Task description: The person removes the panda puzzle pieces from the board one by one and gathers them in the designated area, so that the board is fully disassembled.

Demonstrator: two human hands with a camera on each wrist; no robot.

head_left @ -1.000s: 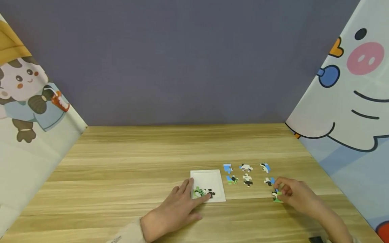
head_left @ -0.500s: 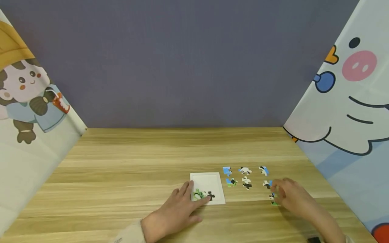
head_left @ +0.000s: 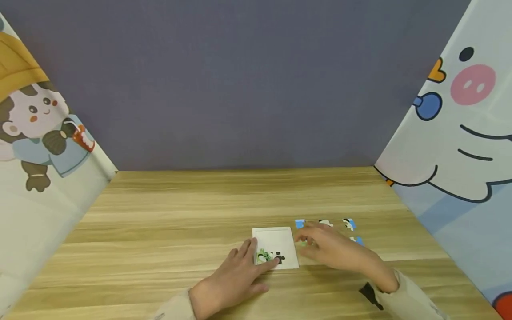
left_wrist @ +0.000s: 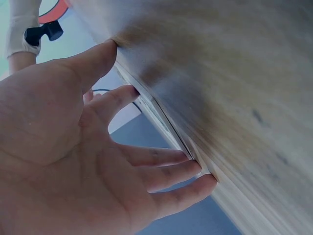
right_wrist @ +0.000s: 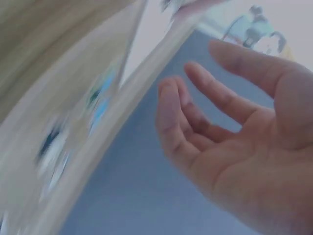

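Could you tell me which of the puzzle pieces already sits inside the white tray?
The green, white and black piece at the tray's near edge, under the left hand's fingertips; the others lie loose on the table.

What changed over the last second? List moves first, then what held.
The right hand left the piece at the table's right edge and swept left over the loose pieces toward the white tray, fingers loose. The left hand kept pressing the placed pieces.

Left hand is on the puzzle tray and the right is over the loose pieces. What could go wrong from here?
1. The right hand, open and blurred in the right wrist view, sweeps low over the loose pieces; it may scatter them.
2. The left hand only presses its fingers on the white tray near the placed pieces; a knock could slide it.
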